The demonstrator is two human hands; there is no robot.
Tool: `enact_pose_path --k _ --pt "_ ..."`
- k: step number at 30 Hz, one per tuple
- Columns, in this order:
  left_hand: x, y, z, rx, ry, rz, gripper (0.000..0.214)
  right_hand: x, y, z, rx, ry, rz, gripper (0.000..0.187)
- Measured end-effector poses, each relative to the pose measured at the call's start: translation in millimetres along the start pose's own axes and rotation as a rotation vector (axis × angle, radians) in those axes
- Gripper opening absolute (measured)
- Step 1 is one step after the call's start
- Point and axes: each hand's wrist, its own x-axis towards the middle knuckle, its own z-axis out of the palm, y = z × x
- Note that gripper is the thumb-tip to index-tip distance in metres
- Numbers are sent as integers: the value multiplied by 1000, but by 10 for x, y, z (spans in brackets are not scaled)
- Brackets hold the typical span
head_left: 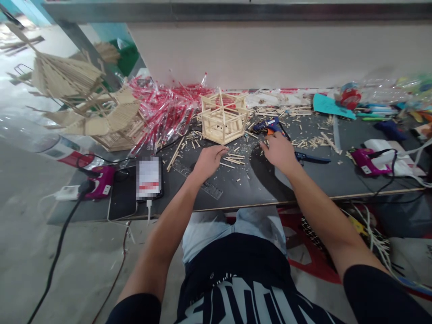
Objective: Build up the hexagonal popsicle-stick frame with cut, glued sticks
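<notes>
Assembly of our twelve-o'clock wooden-stick frame (224,125) seems underway, the one-o'clock hot-glue gun (270,124) likely needed next; whether left hand (208,163) or right hand (278,153) grips anything, we cannot tell.

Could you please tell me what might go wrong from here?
The right hand is close to the glue gun; if the tip is hot, fingers could be burned. The glue gun also lies near the wooden frame, so a careless swing might knock it. The phone sits near the front edge, its cable hanging over, so a snag by the left arm could pull it off.
</notes>
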Motion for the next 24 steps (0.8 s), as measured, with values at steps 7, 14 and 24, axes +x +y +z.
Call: enact_pose_path --k 7,14,24 --pt "23 1 -17 -70 58 -27 28 483 -303 87 20 -108 38 31" --pt "74 -69 -3 -120 158 -109 23 376 -245 62 47 -109 -21 27" --pt "96 -143 -98 -75 97 -92 19 222 -890 153 530 -194 -398 15"
